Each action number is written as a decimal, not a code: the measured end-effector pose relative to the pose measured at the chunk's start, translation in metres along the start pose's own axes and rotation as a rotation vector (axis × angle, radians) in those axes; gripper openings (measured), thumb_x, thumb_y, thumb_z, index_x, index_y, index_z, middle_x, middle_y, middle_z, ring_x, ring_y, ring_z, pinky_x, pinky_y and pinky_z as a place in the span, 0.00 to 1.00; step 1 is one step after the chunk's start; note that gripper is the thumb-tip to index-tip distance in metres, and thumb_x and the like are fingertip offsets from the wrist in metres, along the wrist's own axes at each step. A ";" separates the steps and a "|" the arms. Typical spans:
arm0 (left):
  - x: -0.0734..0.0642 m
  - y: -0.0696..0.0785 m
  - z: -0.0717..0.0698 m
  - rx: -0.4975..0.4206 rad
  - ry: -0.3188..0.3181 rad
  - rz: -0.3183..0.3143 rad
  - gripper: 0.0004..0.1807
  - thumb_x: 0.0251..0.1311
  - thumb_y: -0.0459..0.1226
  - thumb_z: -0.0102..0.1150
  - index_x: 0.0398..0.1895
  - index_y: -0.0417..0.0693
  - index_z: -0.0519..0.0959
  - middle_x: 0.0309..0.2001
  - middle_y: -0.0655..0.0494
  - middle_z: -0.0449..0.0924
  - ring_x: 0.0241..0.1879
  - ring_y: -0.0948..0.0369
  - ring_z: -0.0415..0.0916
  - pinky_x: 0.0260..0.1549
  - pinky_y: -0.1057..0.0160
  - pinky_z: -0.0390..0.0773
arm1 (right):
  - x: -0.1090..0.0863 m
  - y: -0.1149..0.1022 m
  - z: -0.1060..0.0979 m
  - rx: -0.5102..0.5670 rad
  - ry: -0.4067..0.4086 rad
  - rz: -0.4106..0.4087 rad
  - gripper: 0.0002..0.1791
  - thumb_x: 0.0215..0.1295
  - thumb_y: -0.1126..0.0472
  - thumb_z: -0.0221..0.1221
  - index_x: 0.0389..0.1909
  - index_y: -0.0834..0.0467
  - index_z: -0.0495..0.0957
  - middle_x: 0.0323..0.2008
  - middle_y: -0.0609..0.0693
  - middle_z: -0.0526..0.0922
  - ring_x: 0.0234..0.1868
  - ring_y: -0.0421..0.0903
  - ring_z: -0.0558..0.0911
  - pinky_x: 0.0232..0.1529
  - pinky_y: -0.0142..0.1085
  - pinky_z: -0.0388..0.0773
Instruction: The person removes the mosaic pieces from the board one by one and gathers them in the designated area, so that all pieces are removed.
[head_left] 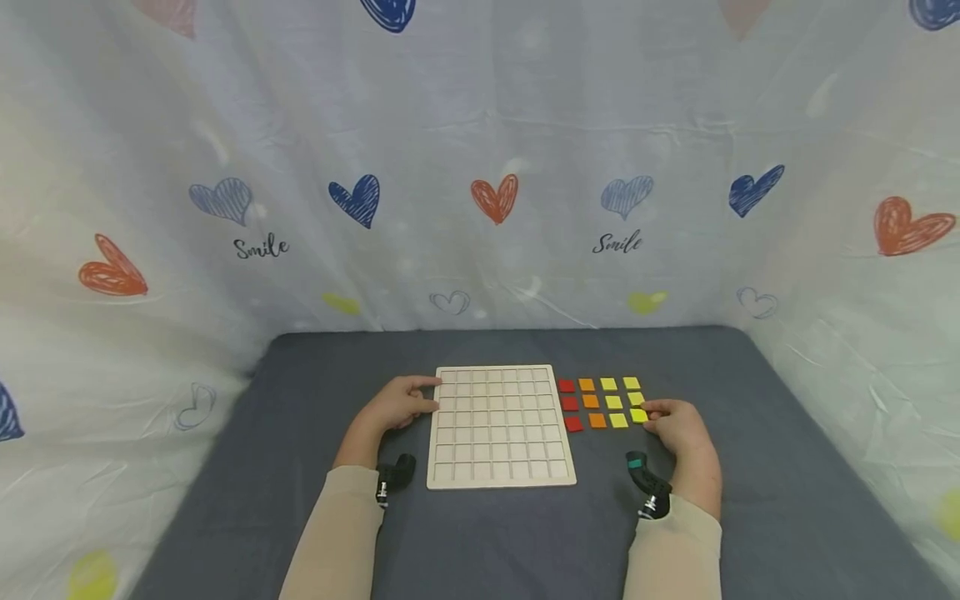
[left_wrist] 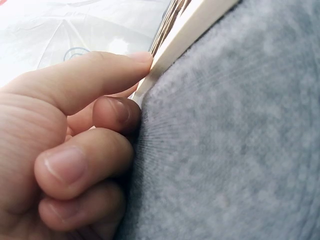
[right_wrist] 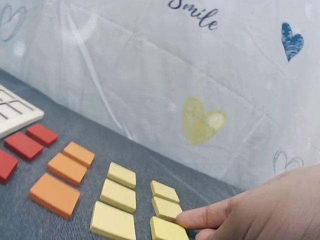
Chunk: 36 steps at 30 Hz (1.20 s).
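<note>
A pale wooden board (head_left: 501, 427) with a grid of square recesses lies on the cloth between the hands. At its left edge, my left hand (head_left: 397, 402) rests thumb and forefinger; its other fingers (left_wrist: 82, 162) are bent beneath, in the left wrist view. On the board's right, small square tiles lie in four short columns: red (head_left: 570, 403), orange (head_left: 591, 402) and two of yellow (head_left: 614, 402). The thumb and forefinger of my right hand (head_left: 678, 423) pinch the nearest yellow tile (head_left: 639, 415) of the outermost column, also seen in the right wrist view (right_wrist: 168, 230).
A dark grey cloth (head_left: 495, 542) covers the table. A white curtain (head_left: 480, 283) printed with hearts and words hangs behind it and along both sides. Black wrist mounts (head_left: 648, 479) sit on both forearms.
</note>
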<state>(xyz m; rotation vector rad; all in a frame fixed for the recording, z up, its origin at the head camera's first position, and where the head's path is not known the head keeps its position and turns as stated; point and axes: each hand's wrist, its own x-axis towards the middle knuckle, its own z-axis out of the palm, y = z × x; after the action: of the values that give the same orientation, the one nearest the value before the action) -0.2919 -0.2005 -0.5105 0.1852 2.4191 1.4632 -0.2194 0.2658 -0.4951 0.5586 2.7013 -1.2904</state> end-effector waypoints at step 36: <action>0.063 0.096 -0.093 0.832 0.481 0.077 0.39 0.78 0.53 0.46 0.82 0.43 0.51 0.79 0.36 0.47 0.78 0.38 0.42 0.70 0.36 0.53 | 0.096 -0.230 0.000 -0.815 0.179 -0.750 0.37 0.80 0.44 0.50 0.78 0.64 0.57 0.73 0.67 0.61 0.74 0.65 0.60 0.69 0.60 0.60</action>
<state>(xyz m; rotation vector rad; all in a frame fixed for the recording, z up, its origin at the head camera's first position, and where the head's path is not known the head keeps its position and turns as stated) -0.3863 -0.2168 -0.3977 0.1066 3.3167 0.4560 -0.3922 0.1611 -0.3497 -0.4835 3.3349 -0.0595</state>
